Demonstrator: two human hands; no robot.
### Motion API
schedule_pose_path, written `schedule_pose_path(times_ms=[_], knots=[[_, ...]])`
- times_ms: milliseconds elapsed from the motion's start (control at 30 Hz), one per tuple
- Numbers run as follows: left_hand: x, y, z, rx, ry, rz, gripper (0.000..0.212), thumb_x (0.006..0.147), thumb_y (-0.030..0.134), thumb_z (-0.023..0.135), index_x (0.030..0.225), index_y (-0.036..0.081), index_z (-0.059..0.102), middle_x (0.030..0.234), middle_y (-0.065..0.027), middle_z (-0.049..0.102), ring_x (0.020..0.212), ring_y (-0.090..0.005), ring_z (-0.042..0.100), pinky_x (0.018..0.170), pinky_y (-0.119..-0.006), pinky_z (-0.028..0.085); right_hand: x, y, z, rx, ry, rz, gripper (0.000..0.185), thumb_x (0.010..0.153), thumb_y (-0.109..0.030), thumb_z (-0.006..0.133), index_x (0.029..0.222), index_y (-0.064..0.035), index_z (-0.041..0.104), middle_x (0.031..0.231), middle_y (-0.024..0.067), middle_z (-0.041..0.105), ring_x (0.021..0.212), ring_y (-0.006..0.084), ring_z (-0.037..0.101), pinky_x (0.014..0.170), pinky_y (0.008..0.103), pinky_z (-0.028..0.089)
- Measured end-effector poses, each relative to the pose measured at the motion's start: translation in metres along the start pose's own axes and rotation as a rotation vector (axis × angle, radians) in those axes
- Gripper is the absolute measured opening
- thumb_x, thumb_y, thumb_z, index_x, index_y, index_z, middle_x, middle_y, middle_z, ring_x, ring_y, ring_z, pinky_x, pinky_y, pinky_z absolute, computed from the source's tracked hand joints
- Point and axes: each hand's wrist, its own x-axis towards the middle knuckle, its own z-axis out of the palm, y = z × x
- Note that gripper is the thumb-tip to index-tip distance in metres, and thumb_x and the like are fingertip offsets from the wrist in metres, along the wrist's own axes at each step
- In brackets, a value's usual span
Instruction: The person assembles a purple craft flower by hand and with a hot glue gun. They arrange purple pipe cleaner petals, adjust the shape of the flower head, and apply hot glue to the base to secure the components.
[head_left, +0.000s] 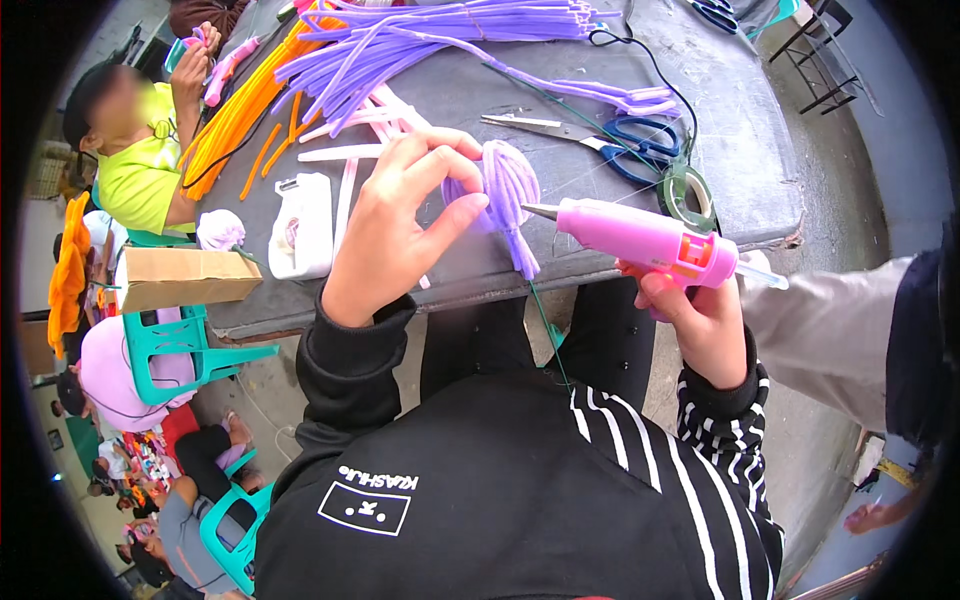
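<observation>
My left hand (420, 202) holds a purple pipe-cleaner flower (508, 180) between its thumb and fingers, above the table's near edge. A thin green stem (551, 330) runs down from the flower's bundled base towards my lap. In my right hand (686, 307) is a pink hot glue gun (637, 236), gripped by its handle. Its metal nozzle (541, 211) points left and meets or nearly meets the flower's side. A clear glue stick (763, 275) sticks out of the gun's rear end.
Blue-handled scissors (637, 150) and green floral tape (686, 199) lie beyond the gun. Purple pipe cleaners (450, 37) and orange ones (247, 112) spread across the grey table (739, 150). A white tape dispenser (302, 225) and cardboard box (191, 277) stand left. Another person (142, 150) sits at left.
</observation>
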Motion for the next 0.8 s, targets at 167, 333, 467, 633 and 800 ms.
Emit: schedule_pose_path(times_ms=[167,333,467,633,800], knots=[[0.001,0.002,0.001,-0.048,0.001,-0.041,0.013,0.078,0.006,0.068,0.089,0.005,0.061,0.109,-0.0089,0.062,0.105,-0.0245,0.057,0.096,-0.037,0.039,0.002,-0.001,0.004,0.025,0.007,-0.016,0.023,0.090,-0.006,0.068,0.111,0.0005,0.061,0.101,0.0042,0.063,0.094,0.0125,0.059,0.083,0.0267,0.045],[0.001,0.000,0.001,-0.052,0.004,-0.020,0.015,0.078,0.006,0.067,0.092,0.006,0.063,0.109,-0.0084,0.062,0.106,-0.0238,0.057,0.096,-0.037,0.039,0.004,0.002,0.008,0.012,0.001,-0.053,0.017,0.089,-0.006,0.069,0.103,0.0005,0.060,0.092,0.0025,0.059,0.084,0.0113,0.055,0.075,0.0252,0.043],[0.001,0.000,0.000,-0.057,-0.006,-0.008,0.016,0.078,0.006,0.067,0.095,0.006,0.064,0.110,-0.0087,0.062,0.107,-0.0246,0.057,0.097,-0.038,0.039,0.004,0.007,0.013,-0.030,-0.004,-0.082,0.015,0.086,-0.004,0.069,0.096,0.0002,0.058,0.086,0.0025,0.054,0.076,0.0114,0.051,0.068,0.0253,0.040],[0.001,-0.001,-0.001,-0.057,-0.017,-0.005,0.016,0.079,0.006,0.065,0.096,0.006,0.065,0.111,-0.0093,0.062,0.108,-0.0252,0.056,0.097,-0.038,0.039,0.005,0.008,0.023,-0.159,0.030,-0.125,0.016,0.082,-0.003,0.071,0.091,0.0014,0.059,0.082,0.0068,0.053,0.071,0.0163,0.051,0.063,0.0282,0.040],[0.001,0.000,-0.001,-0.058,-0.041,0.007,0.017,0.081,0.006,0.064,0.098,0.005,0.065,0.113,-0.0103,0.061,0.109,-0.0262,0.056,0.098,-0.039,0.039,0.007,0.010,0.034,-0.215,0.067,-0.217,0.015,0.080,-0.002,0.071,0.089,0.0024,0.060,0.081,0.0104,0.055,0.068,0.0217,0.053,0.063,0.0312,0.042]])
